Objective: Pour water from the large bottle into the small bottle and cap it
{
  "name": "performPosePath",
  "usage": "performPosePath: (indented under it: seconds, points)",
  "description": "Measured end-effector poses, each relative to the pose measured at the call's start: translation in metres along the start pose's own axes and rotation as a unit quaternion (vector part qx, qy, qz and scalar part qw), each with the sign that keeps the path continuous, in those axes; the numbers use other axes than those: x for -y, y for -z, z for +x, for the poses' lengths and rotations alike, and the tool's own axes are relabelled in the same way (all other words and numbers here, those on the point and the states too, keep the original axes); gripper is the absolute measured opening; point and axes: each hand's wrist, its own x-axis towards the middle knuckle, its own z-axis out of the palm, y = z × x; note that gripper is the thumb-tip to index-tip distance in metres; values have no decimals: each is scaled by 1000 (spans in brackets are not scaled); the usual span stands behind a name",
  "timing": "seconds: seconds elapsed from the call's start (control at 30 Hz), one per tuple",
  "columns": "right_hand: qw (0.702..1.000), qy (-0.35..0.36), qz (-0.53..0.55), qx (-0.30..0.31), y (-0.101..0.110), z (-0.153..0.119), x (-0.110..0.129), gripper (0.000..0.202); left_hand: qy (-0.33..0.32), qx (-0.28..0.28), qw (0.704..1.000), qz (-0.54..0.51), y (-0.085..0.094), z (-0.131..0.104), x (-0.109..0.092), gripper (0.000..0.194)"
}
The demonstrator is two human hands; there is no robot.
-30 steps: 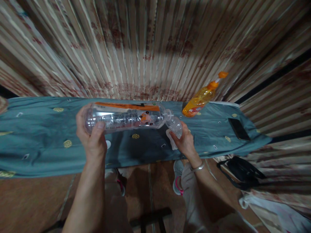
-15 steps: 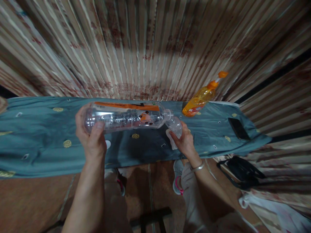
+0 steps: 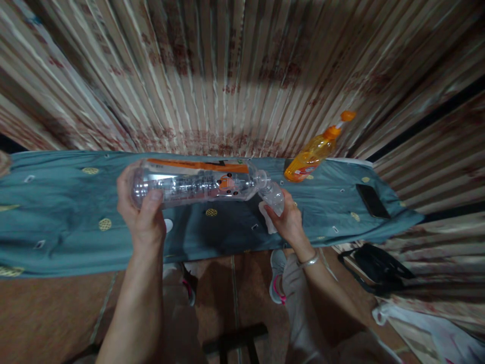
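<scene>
A large clear plastic bottle point(image 3: 197, 183) with an orange and white label lies sideways in the air above the cloth. My left hand point(image 3: 142, 207) is wrapped round its base end at the left. At the right, my right hand point(image 3: 288, 217) grips a small clear plastic container point(image 3: 273, 196), whose upper end meets the bottle's mouth. Whether liquid passes between them is too unclear to tell. A white piece point(image 3: 267, 217) shows beside the right thumb; whether the hand touches it cannot be made out.
An orange pump bottle point(image 3: 308, 157) stands behind my right hand on the teal patterned cloth point(image 3: 68, 202). Farther right lies a black phone point(image 3: 372, 200). A white round object point(image 3: 168, 225) sits by my left wrist. A black bag point(image 3: 379, 268) is at the lower right.
</scene>
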Motion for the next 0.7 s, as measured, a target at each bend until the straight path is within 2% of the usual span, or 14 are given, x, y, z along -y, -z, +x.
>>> performPosePath:
  seconds: [0.17,0.43,0.7]
  points:
    - [1000,3,0,-4,-1,0,0,58,2,5,1000,5,1,0,2,69]
    - [1000,1,-4,-1,-1,0,0,59,20,-19,1000,-14,-3,0,-7,69]
    - [1000,4,-3,-1,0,0,1,58,6,-27,999,-19,-5,1,-8,67]
